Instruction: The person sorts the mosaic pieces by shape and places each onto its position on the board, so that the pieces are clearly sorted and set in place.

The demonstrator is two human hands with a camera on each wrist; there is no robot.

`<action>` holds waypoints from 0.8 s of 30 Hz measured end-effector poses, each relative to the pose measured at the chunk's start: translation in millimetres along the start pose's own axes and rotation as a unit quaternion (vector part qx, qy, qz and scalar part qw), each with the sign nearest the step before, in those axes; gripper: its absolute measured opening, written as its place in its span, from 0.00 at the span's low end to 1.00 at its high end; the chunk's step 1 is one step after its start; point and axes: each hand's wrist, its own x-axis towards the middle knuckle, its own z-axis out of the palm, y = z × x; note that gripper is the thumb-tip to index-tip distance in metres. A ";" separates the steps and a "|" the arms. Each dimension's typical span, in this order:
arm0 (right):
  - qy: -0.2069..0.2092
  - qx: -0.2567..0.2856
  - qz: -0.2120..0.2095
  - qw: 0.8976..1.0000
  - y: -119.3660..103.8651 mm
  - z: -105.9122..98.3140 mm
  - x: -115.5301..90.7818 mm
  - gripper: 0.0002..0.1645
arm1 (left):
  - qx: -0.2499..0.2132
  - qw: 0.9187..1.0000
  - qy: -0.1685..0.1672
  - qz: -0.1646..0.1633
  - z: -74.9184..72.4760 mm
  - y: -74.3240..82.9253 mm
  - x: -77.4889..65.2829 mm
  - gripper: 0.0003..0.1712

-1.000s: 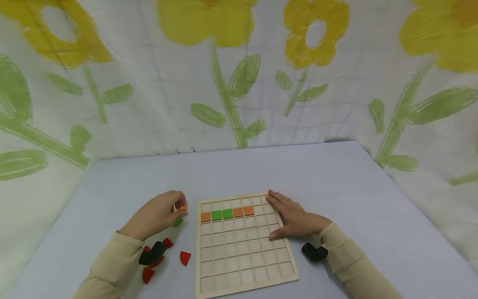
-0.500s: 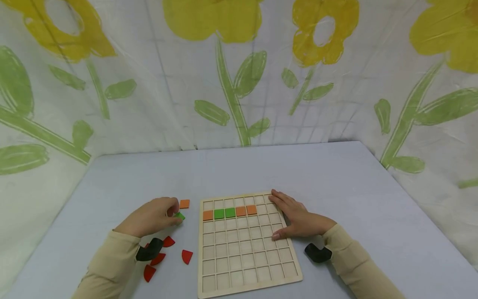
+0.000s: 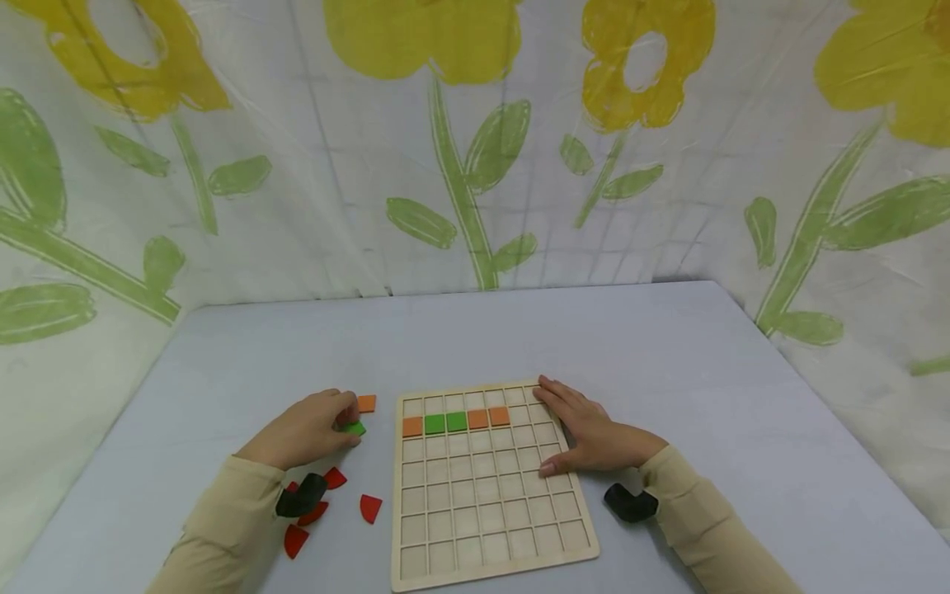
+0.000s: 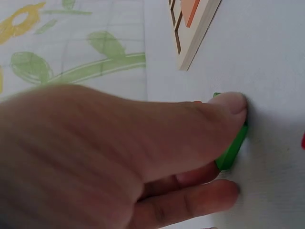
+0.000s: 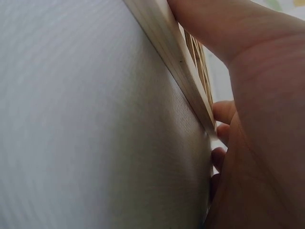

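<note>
Left of the wooden grid board (image 3: 482, 495), my left hand (image 3: 315, 429) pinches a small green square tile (image 3: 356, 428) between thumb and fingers. In the left wrist view the thumb covers much of that green tile (image 4: 232, 151), which is at the tabletop. An orange tile (image 3: 367, 403) lies just beyond the fingertips. My right hand (image 3: 594, 433) rests along the board's right edge, thumb and fingers spread. The right wrist view shows the board's side edge (image 5: 178, 62) beside the palm. One board row holds orange tiles (image 3: 478, 418) and two green tiles (image 3: 445, 422).
Several red quarter-round pieces (image 3: 370, 508) lie on the white table (image 3: 490, 338), near the left forearm. Black wrist devices (image 3: 629, 503) are on both wrists. A curtain painted with flowers (image 3: 475, 181) hangs behind the table.
My left hand has moved from the orange tile down to the green tile beside it and pinches that one. The orange tile lies on the table. My right hand stays on the board.
</note>
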 end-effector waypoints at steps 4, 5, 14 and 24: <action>0.001 -0.002 0.000 1.000 0.1 0.1 -0.2 0.65 | 0.001 1.000 -0.002 0.005 0.3 -0.1 0.5 0.12; 0.001 -0.002 0.000 1.000 0.0 0.1 -0.2 0.65 | 0.001 1.000 -0.003 0.006 0.4 -0.1 0.4 0.12; 0.004 0.000 0.004 1.000 1.6 0.6 -0.4 0.66 | -0.003 1.000 0.008 0.019 -1.6 11.4 -0.3 0.09; 0.006 0.003 0.006 1.000 2.8 0.9 -1.8 0.67 | 0.037 0.992 0.049 0.114 4.9 63.7 25.3 0.15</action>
